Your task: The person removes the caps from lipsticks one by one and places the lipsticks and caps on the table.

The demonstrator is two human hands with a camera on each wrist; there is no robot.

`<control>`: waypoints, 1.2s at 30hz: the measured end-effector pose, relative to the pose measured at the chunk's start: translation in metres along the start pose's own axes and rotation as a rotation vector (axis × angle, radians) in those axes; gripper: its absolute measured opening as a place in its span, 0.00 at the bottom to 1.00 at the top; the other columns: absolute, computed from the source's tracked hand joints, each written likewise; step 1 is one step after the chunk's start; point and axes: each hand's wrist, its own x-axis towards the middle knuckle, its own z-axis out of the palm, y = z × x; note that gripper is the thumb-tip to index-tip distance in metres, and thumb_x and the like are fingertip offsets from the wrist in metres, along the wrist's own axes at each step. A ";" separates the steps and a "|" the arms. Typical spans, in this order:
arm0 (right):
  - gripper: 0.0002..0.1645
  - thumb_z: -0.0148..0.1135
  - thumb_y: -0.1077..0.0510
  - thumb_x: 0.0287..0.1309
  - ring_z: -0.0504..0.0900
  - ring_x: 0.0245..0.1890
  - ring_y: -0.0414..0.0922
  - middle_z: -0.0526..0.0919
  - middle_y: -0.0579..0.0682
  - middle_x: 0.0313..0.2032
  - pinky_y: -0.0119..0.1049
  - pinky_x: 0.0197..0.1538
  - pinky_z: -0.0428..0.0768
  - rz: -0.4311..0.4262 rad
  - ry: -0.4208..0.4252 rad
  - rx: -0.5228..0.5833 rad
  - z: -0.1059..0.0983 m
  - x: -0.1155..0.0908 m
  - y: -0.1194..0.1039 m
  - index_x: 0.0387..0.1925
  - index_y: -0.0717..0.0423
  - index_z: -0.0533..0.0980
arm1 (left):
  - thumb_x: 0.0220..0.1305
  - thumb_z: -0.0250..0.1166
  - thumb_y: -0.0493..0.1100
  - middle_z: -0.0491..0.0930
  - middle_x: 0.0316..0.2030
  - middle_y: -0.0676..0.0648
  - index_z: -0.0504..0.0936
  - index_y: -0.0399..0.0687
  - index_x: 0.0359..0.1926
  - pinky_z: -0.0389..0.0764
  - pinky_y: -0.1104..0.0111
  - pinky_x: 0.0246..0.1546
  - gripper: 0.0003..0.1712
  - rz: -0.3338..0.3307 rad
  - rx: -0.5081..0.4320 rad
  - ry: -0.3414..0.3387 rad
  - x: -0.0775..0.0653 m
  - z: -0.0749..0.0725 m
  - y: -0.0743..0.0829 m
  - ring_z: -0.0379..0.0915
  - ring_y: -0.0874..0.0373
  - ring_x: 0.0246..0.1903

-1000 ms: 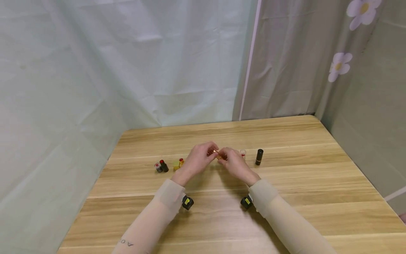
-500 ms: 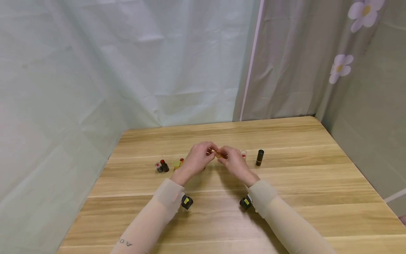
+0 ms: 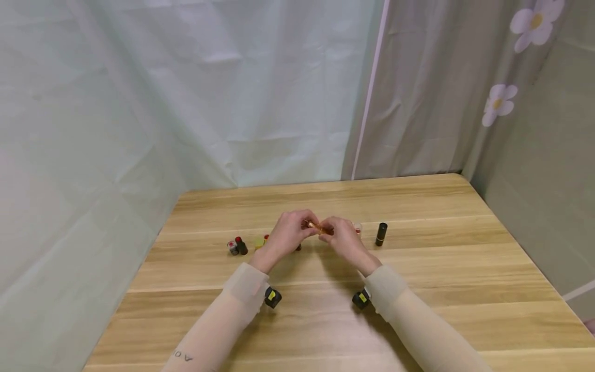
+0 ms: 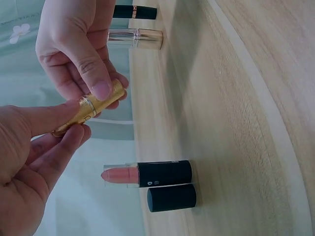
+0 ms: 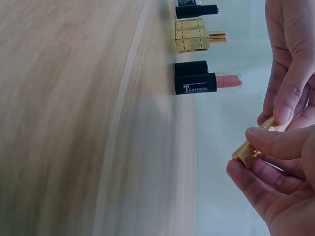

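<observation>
Both hands meet over the middle of the table on a gold lipstick tube (image 4: 88, 108), which is tilted and has a ring around its middle. My left hand (image 3: 290, 230) pinches one end between thumb and fingers. At the other end, my right hand (image 3: 341, 235) pinches it, thumb (image 5: 273, 142) laid along the side. The tube looks like one straight piece in the left wrist view, its two parts in line. Fingers cover much of it. Beyond the hands stands an uncapped pink lipstick (image 4: 165, 174) in a black case, with its black cap (image 4: 172, 198) beside it.
Left of the hands stand a dark red lipstick (image 3: 240, 246), a small clear-topped piece (image 3: 232, 248) and a gold square-cased lipstick (image 5: 192, 35). To the right are a clear-capped lipstick (image 3: 358, 230) and a black capped tube (image 3: 381, 234). Curtains (image 3: 279, 103) hang behind the wooden table (image 3: 325, 320).
Both hands stay almost in place on the gold lipstick tube. Its two ends have come more into line between the fingers, and slightly more of a dark lipstick shows beside the left wrist.
</observation>
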 end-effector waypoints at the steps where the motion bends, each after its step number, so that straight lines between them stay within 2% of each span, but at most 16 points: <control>1: 0.12 0.75 0.71 0.56 0.86 0.40 0.48 0.89 0.56 0.40 0.40 0.44 0.86 -0.001 -0.005 0.004 0.000 0.000 0.001 0.43 0.66 0.84 | 0.65 0.74 0.38 0.88 0.38 0.51 0.86 0.49 0.41 0.85 0.67 0.37 0.06 0.001 -0.002 -0.004 -0.001 0.000 0.000 0.84 0.60 0.36; 5: 0.12 0.74 0.70 0.58 0.87 0.42 0.48 0.89 0.55 0.42 0.42 0.46 0.86 -0.006 -0.028 0.027 0.000 -0.001 0.001 0.45 0.64 0.85 | 0.65 0.74 0.39 0.87 0.37 0.53 0.86 0.50 0.41 0.84 0.68 0.35 0.06 -0.003 -0.005 -0.027 -0.003 -0.001 -0.002 0.82 0.62 0.34; 9: 0.13 0.75 0.69 0.58 0.86 0.42 0.48 0.89 0.55 0.43 0.42 0.46 0.86 -0.009 -0.045 0.029 -0.001 -0.002 0.000 0.45 0.63 0.85 | 0.66 0.73 0.39 0.89 0.40 0.52 0.89 0.50 0.44 0.84 0.68 0.37 0.06 0.000 -0.010 -0.056 -0.003 -0.004 -0.003 0.82 0.63 0.35; 15: 0.12 0.74 0.70 0.58 0.85 0.39 0.45 0.88 0.53 0.41 0.40 0.42 0.85 -0.027 -0.057 0.036 -0.005 -0.004 -0.003 0.44 0.62 0.85 | 0.65 0.74 0.39 0.90 0.42 0.51 0.91 0.48 0.43 0.84 0.69 0.38 0.07 -0.002 -0.053 -0.091 0.000 -0.010 -0.003 0.83 0.63 0.37; 20: 0.11 0.75 0.70 0.57 0.85 0.36 0.44 0.88 0.51 0.39 0.38 0.40 0.85 -0.037 -0.045 0.036 -0.007 -0.004 -0.003 0.43 0.61 0.85 | 0.63 0.74 0.38 0.90 0.41 0.50 0.92 0.48 0.42 0.84 0.70 0.36 0.06 0.001 -0.072 -0.077 0.001 -0.012 -0.001 0.83 0.63 0.36; 29: 0.09 0.77 0.69 0.56 0.85 0.34 0.43 0.88 0.52 0.37 0.37 0.38 0.85 -0.010 -0.015 0.001 -0.009 -0.003 -0.005 0.39 0.61 0.85 | 0.64 0.74 0.39 0.91 0.40 0.50 0.93 0.49 0.42 0.83 0.73 0.32 0.06 0.053 0.003 -0.005 0.001 -0.006 0.000 0.84 0.65 0.33; 36: 0.09 0.76 0.71 0.55 0.84 0.33 0.42 0.88 0.52 0.35 0.34 0.36 0.85 -0.002 -0.036 0.037 -0.011 -0.004 -0.004 0.38 0.63 0.85 | 0.63 0.74 0.39 0.91 0.41 0.49 0.93 0.48 0.43 0.84 0.73 0.35 0.07 0.060 -0.027 -0.038 0.001 -0.007 -0.002 0.85 0.64 0.35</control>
